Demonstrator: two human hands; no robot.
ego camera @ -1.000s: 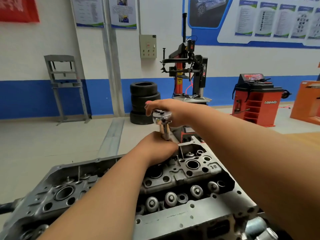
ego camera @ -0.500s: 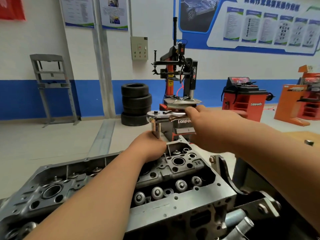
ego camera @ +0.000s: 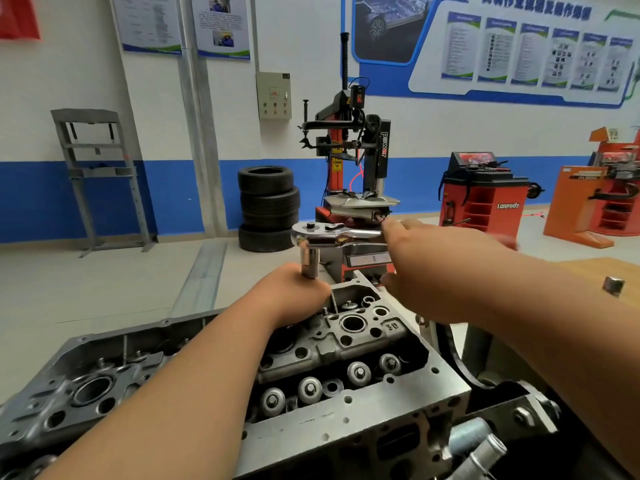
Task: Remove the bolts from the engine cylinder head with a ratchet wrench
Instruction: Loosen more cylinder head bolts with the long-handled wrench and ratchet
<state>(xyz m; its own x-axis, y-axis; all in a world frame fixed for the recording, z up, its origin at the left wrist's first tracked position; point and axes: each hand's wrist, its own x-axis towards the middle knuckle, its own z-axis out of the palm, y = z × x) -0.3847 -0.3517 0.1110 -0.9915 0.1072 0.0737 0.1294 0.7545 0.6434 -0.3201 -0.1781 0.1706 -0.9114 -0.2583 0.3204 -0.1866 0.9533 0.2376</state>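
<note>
A grey engine cylinder head lies across the lower middle, with round valve caps along its near side. A chrome ratchet wrench stands above its far end on a vertical socket extension. My left hand is closed around the lower end of that extension, hiding the bolt beneath. My right hand, blurred with motion, holds the wrench handle, which points right. My forearms cover much of the head's middle.
A metal stand and pipes sit at the lower right. A wooden table edge with a small metal piece is on the right. Stacked tyres, a tyre changer and red machines stand behind.
My right hand has swung the wrench handle from near the wrench head out to the right. My left hand has stayed on the extension. The view has shifted slightly.
</note>
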